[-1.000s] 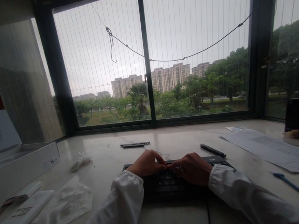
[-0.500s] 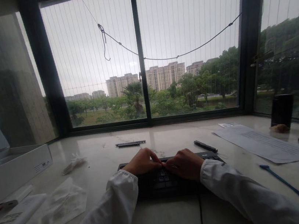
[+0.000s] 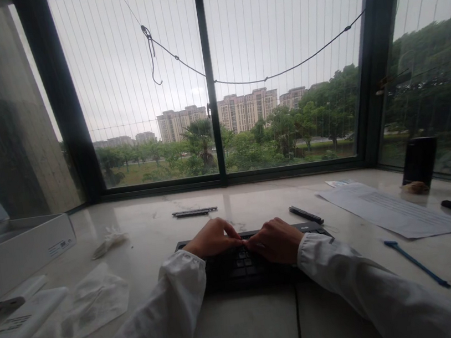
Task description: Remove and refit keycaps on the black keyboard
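Observation:
A black keyboard [image 3: 248, 271] lies on the pale marble-patterned surface straight ahead, its cable running toward me. My left hand [image 3: 214, 238] rests over its upper middle with the fingers curled and the thumb and fingertips pinched together. Right beside it, my right hand [image 3: 277, 243] is also closed, its fingertips meeting those of the left over the keys. Whatever sits between the fingertips is too small and dark to make out. Both forearms are in loose white sleeves with gathered cuffs.
Dark strips [image 3: 194, 212] lie behind the keyboard, another dark bar [image 3: 306, 214] at its back right. Printed paper [image 3: 395, 212], a blue tool [image 3: 417, 264] and a black cylinder [image 3: 419, 165] are right. Left are a white box [image 3: 22, 248], crumpled glove [image 3: 110, 241] and thin white bag [image 3: 91, 305].
The view has shifted slightly, so everything sits a little higher and further left in the picture. Both hands keep the same closed pose over the keyboard.

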Tool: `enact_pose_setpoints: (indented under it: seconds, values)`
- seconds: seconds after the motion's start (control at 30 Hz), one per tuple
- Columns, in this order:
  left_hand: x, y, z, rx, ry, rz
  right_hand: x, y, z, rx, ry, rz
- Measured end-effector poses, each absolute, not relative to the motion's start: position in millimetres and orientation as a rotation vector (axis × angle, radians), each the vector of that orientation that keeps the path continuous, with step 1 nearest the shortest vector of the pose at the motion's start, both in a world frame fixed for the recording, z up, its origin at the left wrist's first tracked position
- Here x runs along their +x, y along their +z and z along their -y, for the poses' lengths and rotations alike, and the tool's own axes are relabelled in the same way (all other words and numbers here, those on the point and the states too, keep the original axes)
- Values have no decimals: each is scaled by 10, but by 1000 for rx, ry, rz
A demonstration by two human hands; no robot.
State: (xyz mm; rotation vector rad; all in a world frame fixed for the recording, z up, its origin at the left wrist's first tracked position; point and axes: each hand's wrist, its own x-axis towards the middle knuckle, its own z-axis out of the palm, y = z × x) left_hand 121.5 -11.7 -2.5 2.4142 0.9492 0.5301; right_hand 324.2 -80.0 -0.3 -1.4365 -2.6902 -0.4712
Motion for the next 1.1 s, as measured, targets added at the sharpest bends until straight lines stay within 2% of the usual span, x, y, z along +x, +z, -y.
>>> enact_pose_setpoints:
  seconds: [1.1]
  values:
    - [1222, -41, 86, 2312, 427, -1097, 3228, -13, 797, -1620, -492, 2490]
